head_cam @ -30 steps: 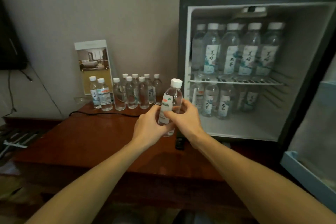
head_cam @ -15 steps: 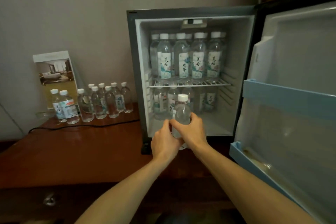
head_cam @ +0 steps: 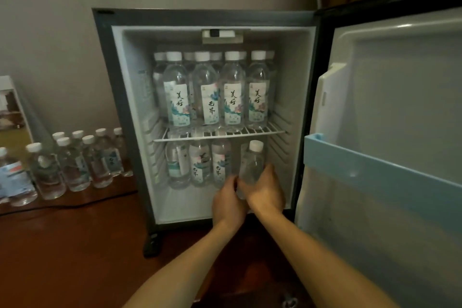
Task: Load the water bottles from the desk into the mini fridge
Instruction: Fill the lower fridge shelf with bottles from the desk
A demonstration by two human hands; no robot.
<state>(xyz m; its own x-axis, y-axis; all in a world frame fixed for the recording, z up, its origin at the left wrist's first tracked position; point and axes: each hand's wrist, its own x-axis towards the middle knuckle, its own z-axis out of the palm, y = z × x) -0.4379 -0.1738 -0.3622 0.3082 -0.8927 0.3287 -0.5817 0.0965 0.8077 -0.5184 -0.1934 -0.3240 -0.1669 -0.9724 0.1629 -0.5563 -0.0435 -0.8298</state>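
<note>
- So, loading is well underway but not finished. The mini fridge [head_cam: 200,16] stands on the counter [head_cam: 75,245] with its door [head_cam: 400,82] swung wide open to the right.
- The wire shelf [head_cam: 220,134] up top looks full: a front row of four tall labelled bottles [head_cam: 205,92], with more caps poking up behind them.
- Three lower bottles [head_cam: 200,165] stand side by side under the shelf on the left. There's a gap on the right.
- That gap is where the current one is headed. A small water bottle [head_cam: 252,162] is upright inside the lower compartment, just right of those three. I can't tell if its base is down on the fridge floor yet.
- Both hands are on it. The right hand [head_cam: 266,192] is wrapped round its lower half, and the left hand [head_cam: 227,204] is curled against the lower left side near the base.
- Left to do: a cluster of counter bottles [head_cam: 72,165] sits against the wall left of the fridge. I count at least eight caps, and the frame edge cuts some off.
- My guess is the lower level fills up before that cluster is gone, so the blue door rack [head_cam: 375,165], which looks bare, may be needed.
</note>
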